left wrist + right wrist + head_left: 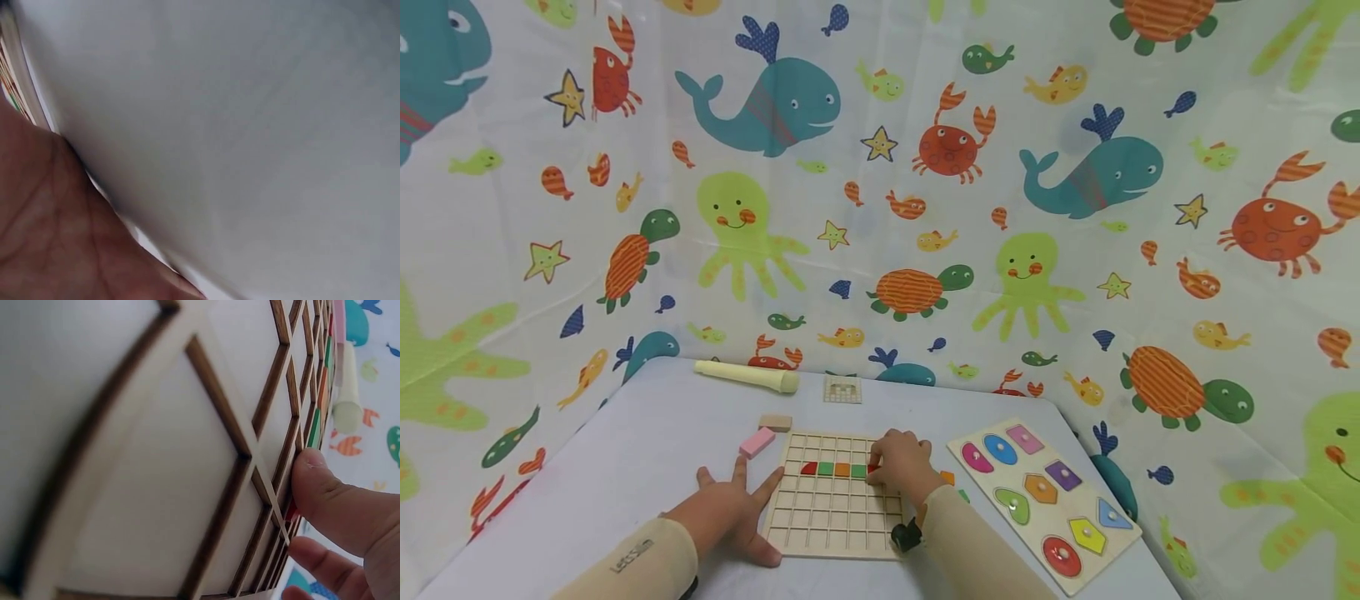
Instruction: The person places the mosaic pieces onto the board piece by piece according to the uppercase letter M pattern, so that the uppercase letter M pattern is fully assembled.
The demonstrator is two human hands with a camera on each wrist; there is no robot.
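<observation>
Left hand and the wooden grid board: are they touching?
Touching. The head view shows the left hand flat on the table, its fingers against the left edge of the grid board.

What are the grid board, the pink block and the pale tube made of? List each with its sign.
Grid board: light unfinished wood, likely laser-cut plywood; the close right wrist view shows dark, burnt-looking cell edges.
Pink block: probably painted wood; flat matt colour, square edges.
Pale tube: uncertain, maybe plastic or foam; smooth cream surface, no grain visible.
</observation>
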